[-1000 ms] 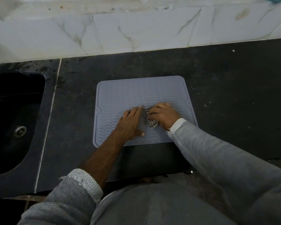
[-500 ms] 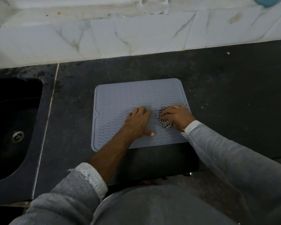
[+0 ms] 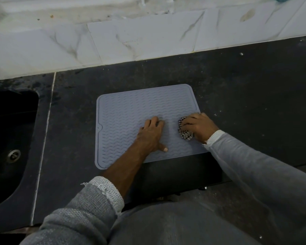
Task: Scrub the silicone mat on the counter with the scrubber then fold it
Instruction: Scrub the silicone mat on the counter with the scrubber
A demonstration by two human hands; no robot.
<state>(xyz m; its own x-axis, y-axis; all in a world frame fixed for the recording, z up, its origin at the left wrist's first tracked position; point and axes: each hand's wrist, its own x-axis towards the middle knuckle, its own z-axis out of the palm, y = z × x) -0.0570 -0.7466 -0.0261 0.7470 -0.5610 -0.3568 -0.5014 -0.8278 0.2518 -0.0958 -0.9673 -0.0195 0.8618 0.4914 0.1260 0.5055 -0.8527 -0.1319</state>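
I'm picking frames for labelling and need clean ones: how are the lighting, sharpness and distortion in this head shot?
Head view: dim and soft overall, yet the silicone mat shows its wave ridges; the sink falls into near-black shadow; wide-angle bending curves the counter edge against the wall tiles; the right hand with the scrubber is slightly smeared; the left hand is clearer.

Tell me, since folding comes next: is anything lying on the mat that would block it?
Only the hands: the left hand presses flat on the mat, and the right hand holds the scrubber near its right edge.
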